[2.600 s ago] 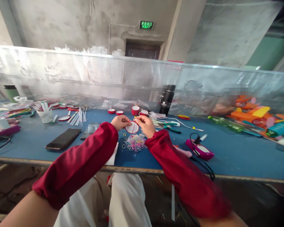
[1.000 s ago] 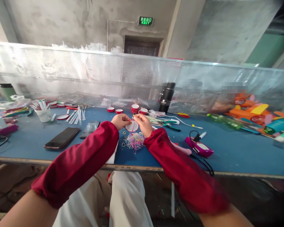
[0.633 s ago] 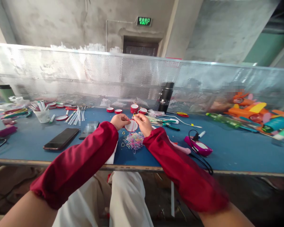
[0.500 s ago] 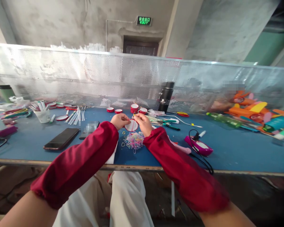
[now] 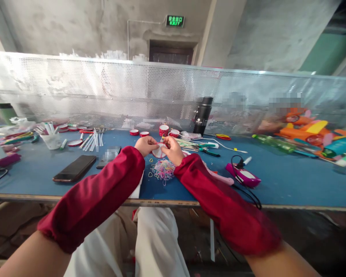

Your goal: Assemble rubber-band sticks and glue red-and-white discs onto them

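Observation:
Between my two hands is a round white disc with a red rim and a thin red line across it. My left hand pinches its left edge, fingers closed. On the other side my right hand grips the disc, its thumb lying over the white face. Just below, a loose heap of small coloured rubber bands lies on the blue table. Behind my hands stand several short red and white round pieces.
Left of my arms lie a phone, white sticks and a cup of markers. A black flask stands behind. To the right are green-handled pliers, a purple glue gun with a cable, and orange toy planes.
My right thumb has moved left onto the disc's face, and my hands have drawn slightly closer together. More of the disc is covered now.

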A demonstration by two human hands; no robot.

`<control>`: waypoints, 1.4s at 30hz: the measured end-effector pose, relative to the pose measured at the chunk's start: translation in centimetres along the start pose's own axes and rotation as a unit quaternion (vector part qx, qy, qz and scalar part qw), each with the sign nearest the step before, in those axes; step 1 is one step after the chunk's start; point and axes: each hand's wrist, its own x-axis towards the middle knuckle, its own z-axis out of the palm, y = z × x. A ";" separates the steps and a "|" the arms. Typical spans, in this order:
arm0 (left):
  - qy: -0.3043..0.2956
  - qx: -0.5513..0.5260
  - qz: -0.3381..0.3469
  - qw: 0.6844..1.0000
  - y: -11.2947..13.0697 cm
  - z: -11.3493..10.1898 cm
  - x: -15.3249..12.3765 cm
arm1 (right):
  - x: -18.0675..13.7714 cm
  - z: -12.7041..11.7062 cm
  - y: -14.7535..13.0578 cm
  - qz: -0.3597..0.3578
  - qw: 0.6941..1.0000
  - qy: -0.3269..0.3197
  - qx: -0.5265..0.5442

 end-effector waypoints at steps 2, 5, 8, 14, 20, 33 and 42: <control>0.002 0.002 0.000 1.000 0.0 0.0 0.0 | 0.0 0.1 0.0 0.004 1.000 0.006 -0.007; 0.004 0.005 -0.003 1.000 0.2 0.1 -0.1 | 0.0 0.1 0.1 0.008 1.000 0.010 -0.010; 0.001 -0.006 -0.011 1.000 0.3 0.1 -0.1 | 0.0 0.1 0.2 0.008 1.000 0.015 -0.011; -0.046 -0.081 -0.030 0.995 0.5 0.1 -0.4 | 0.2 -0.2 0.4 0.026 0.999 0.027 0.012; -0.071 -0.083 0.015 0.994 -0.3 0.9 -0.3 | 0.4 -0.4 0.4 0.036 0.997 0.047 0.050; 0.056 0.089 0.073 0.992 -0.6 1.8 -0.4 | 0.2 -0.2 -0.1 0.031 0.997 0.061 0.046; 0.037 0.013 0.020 0.999 -0.1 1.6 -0.4 | 0.5 -0.6 0.0 0.056 0.995 0.048 0.073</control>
